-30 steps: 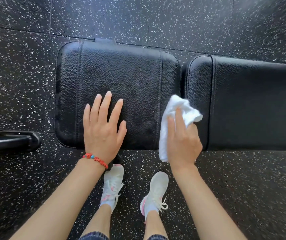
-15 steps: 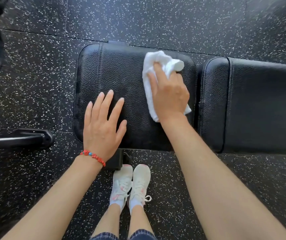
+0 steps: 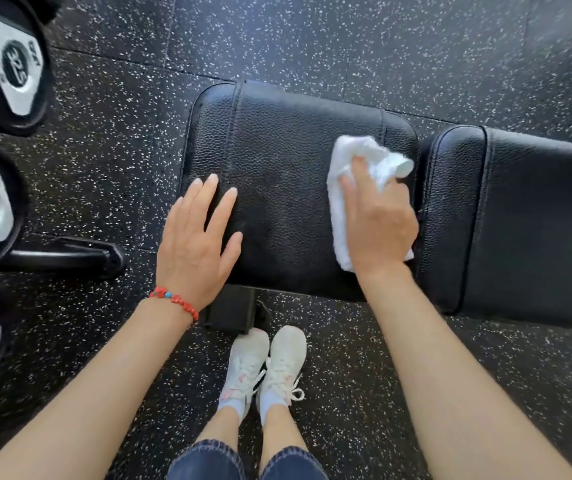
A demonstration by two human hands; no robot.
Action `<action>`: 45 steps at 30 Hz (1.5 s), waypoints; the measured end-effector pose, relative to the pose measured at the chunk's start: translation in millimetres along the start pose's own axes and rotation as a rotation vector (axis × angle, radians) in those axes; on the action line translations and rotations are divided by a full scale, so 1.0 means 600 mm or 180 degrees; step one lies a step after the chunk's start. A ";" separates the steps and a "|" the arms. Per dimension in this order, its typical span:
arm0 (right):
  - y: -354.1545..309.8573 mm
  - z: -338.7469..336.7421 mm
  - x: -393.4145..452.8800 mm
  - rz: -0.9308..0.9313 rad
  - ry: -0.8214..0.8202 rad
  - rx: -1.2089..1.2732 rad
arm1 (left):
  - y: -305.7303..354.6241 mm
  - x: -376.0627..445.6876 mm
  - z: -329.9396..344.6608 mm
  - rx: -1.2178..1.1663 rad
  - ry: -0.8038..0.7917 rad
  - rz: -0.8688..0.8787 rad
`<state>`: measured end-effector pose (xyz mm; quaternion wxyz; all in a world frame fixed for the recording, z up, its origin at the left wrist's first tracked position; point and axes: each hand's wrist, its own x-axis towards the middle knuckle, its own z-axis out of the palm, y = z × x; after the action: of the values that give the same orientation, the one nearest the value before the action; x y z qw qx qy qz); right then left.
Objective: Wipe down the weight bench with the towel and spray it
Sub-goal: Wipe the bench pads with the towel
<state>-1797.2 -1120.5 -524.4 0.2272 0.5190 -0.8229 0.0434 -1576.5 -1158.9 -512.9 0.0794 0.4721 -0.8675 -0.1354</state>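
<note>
1. The weight bench (image 3: 288, 188) has 2 black, pebbled pads side by side – a seat pad in the middle of the view and a second pad (image 3: 527, 216) to its right, with a narrow gap between them.
2. The right hand (image 3: 379, 220) presses a white towel (image 3: 357, 157) flat against the right part of the seat pad, close to the gap; the grip is clenched lightly on the cloth, fingers spread over its bunched top, the towel's edges showing above and below the hand.
3. The left hand (image 3: 196, 237) lies palm down on the seat pad's left front corner, grip released, fingers straight and holding nothing – a red bead bracelet (image 3: 175, 301) circles its wrist.
4. Under the front edge of the pad a black frame part (image 3: 232, 308) shows, and just beside it stand 2 white sneakers (image 3: 267, 365) on the speckled rubber floor (image 3: 346, 36).
5. Along the left edge sit dumbbell heads (image 3: 7, 64) with grey end plates; 1 reads 22.5.
</note>
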 end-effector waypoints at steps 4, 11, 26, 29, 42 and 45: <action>-0.028 -0.010 0.013 0.0549 -0.0133 0.0203 | -0.001 0.004 -0.005 -0.0024 -0.0045 0.0051; -0.087 -0.059 -0.073 -0.0614 -0.0121 0.0826 | -0.012 0.003 -0.007 -0.0135 0.0031 0.0115; -0.205 -0.058 -0.027 0.0910 -0.0209 0.0152 | -0.139 0.119 -0.028 -0.0218 -0.0204 0.1319; -0.214 -0.034 0.025 0.1174 -0.0187 0.0152 | -0.143 0.123 -0.025 -0.0241 -0.0296 0.1364; -0.232 -0.110 -0.146 0.1261 -0.0203 0.0044 | -0.169 0.124 -0.041 -0.0226 -0.0542 0.1629; -0.241 -0.105 -0.124 0.1847 -0.0288 0.0118 | -0.175 0.127 -0.039 -0.0201 -0.0542 0.1722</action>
<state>-1623.6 -1105.0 -523.2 0.1588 0.2674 -0.9453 0.0983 -1527.5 -1281.0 -522.3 0.0542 0.2077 -0.9608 -0.1754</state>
